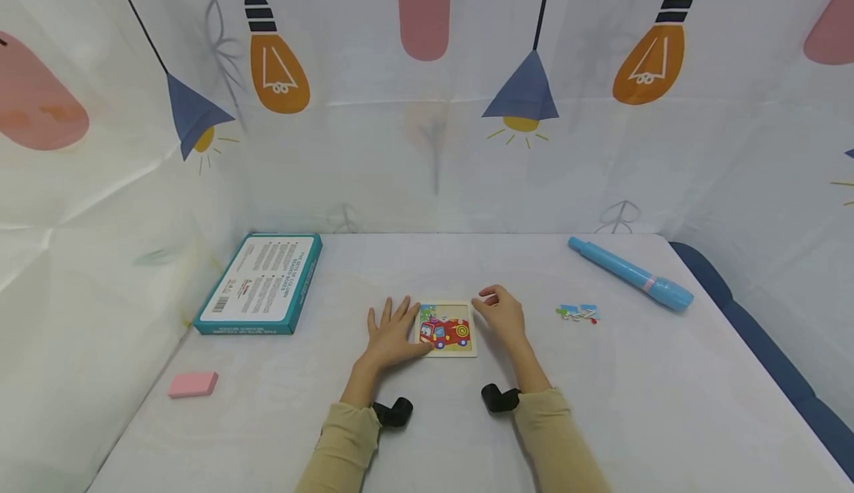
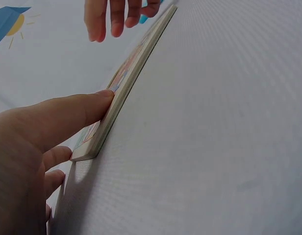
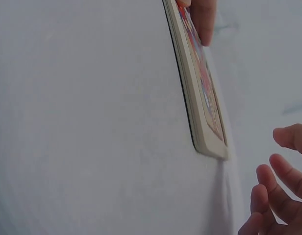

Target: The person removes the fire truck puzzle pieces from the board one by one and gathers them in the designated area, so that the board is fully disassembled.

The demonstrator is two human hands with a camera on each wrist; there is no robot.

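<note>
A small wooden jigsaw board (image 1: 448, 332) with a red fire truck picture lies flat on the table in the head view. My left hand (image 1: 391, 339) is at its left side, fingers spread and straight. In the left wrist view the thumb (image 2: 87, 108) rests on the board's near edge, and a fingertip touches its corner. Beyond the board's right edge, my right hand (image 1: 502, 315) is raised with loosely bent fingers. The right wrist view shows that hand (image 3: 283, 191) apart from the board, with nothing between thumb and fingers. Several loose puzzle pieces (image 1: 579, 313) lie farther right.
A teal-edged box (image 1: 260, 284) lies at the back left of the white table (image 1: 447, 434). A pink block (image 1: 193, 384) sits at the left, and a blue cylindrical object (image 1: 630, 272) lies at the back right. A patterned curtain (image 1: 373, 144) hangs behind.
</note>
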